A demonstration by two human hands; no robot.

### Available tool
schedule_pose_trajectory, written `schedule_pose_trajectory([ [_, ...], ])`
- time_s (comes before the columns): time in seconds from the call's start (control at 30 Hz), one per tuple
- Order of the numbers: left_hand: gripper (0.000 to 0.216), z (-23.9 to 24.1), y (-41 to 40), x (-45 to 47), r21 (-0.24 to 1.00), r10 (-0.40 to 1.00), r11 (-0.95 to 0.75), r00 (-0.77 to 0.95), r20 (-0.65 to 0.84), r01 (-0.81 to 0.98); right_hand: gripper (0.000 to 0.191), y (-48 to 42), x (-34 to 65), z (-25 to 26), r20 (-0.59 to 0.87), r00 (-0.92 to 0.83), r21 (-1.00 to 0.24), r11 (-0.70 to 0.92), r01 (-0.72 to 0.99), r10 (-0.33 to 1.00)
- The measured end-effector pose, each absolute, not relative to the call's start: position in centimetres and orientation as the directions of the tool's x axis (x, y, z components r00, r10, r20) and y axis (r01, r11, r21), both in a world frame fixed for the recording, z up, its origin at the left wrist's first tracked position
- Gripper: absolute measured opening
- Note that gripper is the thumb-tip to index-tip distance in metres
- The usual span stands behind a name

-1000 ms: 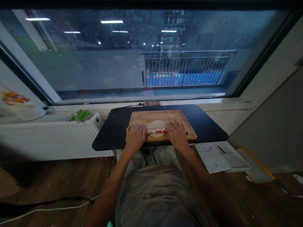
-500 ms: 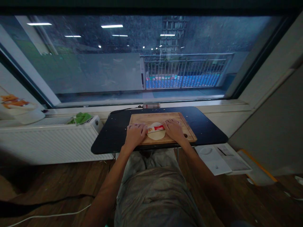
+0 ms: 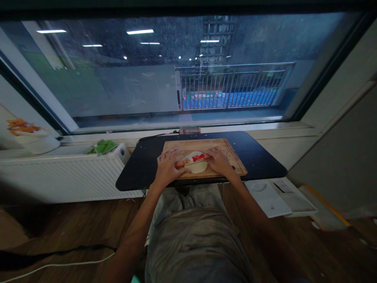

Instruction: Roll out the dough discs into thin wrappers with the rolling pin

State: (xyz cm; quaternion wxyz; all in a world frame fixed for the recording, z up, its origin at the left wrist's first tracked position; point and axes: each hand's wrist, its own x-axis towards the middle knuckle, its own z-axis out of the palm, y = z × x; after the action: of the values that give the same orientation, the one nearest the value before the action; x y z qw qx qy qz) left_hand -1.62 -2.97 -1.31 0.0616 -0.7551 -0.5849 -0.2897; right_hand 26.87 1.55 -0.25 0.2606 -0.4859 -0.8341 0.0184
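Observation:
A rolling pin with a red and white printed band lies across a round, flat sheet of dough, its right end a little farther from me. Under the dough is a wooden cutting board. My left hand is loosely curled about the pin's left end, thumb on the near side and fingers on the far side. My right hand is closed over the right end, which its fingers cover.
The board sits on a small black table before a window. A white radiator with a green cloth on top stands at left. An open white box lies low on the right.
My left hand has loosened, its thumb now spread from the fingers, exposing the pin's brown left end. The pin slants slightly more. The whole view has shifted slightly.

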Motion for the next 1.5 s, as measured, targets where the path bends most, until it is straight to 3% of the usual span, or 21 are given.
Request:
schedule_pose_trajectory([
  [0.13,0.108,-1.6,-2.7,-1.6,0.284,0.874,-0.223,0.063,0.481,0.933,0.055,1.0,26.7,-0.1,0.406,-0.378,-0.27,0.504,0.82,0.832],
  [0.37,0.103,-1.9,-2.3,-2.0,0.359,0.901,-0.194,0.021,0.433,0.913,0.063,0.6,26.4,0.2,0.375,-0.309,-0.249,0.416,0.875,0.874],
  [0.77,0.133,-1.4,-2.6,-0.9,0.335,0.917,-0.157,0.011,0.398,0.929,0.052,0.8,26.1,0.3,0.355,-0.185,-0.283,0.294,0.913,0.916],
  [1.17,0.126,-1.6,-2.3,-1.1,0.377,0.929,-0.122,-0.028,0.369,0.918,0.05,0.7,26.0,0.2,0.356,-0.203,-0.225,0.295,0.929,0.912],
  [1.5,0.128,-2.0,-2.5,-0.8,0.318,0.918,-0.17,0.033,0.394,0.933,0.047,0.7,25.8,0.1,0.357,-0.201,-0.225,0.293,0.929,0.912],
])
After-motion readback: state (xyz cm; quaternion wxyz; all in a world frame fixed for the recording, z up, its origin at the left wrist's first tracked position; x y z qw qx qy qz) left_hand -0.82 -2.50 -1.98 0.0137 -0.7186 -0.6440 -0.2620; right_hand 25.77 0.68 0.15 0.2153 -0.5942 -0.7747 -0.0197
